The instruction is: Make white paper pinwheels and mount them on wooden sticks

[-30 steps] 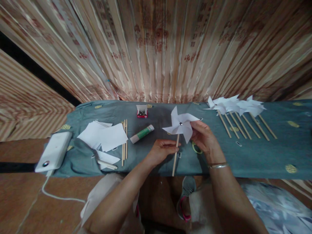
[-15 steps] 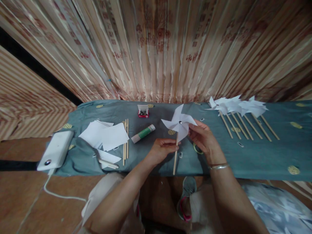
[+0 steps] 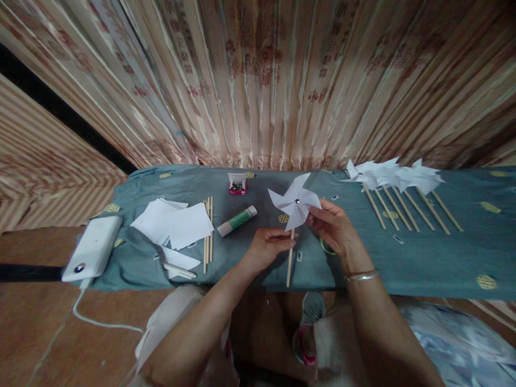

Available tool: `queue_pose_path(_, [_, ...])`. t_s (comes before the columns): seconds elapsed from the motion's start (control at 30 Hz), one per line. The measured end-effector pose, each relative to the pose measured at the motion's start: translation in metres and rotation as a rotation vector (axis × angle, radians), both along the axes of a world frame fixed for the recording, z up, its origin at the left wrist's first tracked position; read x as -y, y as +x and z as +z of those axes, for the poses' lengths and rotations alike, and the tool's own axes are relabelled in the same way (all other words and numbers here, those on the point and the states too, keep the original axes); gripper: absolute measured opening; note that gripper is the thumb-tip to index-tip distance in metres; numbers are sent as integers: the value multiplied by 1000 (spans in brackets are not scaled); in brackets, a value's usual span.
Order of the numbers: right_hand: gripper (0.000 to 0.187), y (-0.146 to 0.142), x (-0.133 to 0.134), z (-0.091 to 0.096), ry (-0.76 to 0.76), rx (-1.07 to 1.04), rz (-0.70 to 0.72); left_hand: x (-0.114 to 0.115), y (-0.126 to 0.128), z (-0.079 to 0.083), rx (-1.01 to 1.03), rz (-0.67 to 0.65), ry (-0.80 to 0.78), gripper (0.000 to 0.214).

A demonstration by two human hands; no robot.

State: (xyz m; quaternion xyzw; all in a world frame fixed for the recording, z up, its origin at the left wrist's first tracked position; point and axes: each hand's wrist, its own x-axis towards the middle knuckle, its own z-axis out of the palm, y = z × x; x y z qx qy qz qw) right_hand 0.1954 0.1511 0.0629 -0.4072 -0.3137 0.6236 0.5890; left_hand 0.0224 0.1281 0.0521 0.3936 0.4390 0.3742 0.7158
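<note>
At the left end of a table covered in grey-green cloth [image 3: 439, 258], a white, rounded rectangular device [image 3: 99, 242] trails a white cable [image 3: 108, 325] over the edge. Beside it lie overlapping sheets of white paper [image 3: 188, 226], with slim pale wooden sticks [image 3: 210, 231] along their right side. A green-and-white cylindrical tube [image 3: 237, 221] rests at a slant near a small, open red-and-white box [image 3: 237, 189] of dark, shiny pieces. At center, a person's left hand [image 3: 266, 248] pinches the wooden stick of a white paper pinwheel [image 3: 288, 202], held upright before the person. The right hand [image 3: 332, 223], a silver bangle [image 3: 363, 276] at its wrist, has its fingertips at a blade's edge; whether they pinch or merely touch it, one cannot tell. That hand partly blocks a yellow-green ring [image 3: 327, 247]. Farther right, overlapping white pinwheels on sticks [image 3: 393, 176] lie in a row along the far edge.
</note>
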Motion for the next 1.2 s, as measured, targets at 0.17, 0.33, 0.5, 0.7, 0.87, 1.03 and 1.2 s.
queue_pose_path(0.17, [27,-1,0,-2,6,4,7,0,0,-1,-14,5,31,34])
queue_pose_path(0.33, [25,-1,0,-4,22,37,25,-1,0,-1,-16,3,40,33])
queue_pose_path(0.5, [24,-1,0,-5,30,42,39,-2,0,0,-14,4,65,29])
queue_pose_path(0.7, [25,-4,2,-4,35,33,56,-2,0,1,-27,9,69,27])
queue_pose_path(0.87, [25,-8,3,-4,31,47,32,-2,0,0,-20,12,47,26])
queue_pose_path(1.03, [23,-9,3,-7,34,39,38,-1,0,1,-27,11,48,24])
queue_pose_path(1.2, [25,-10,4,-6,28,45,33,-2,1,2,-37,18,58,23])
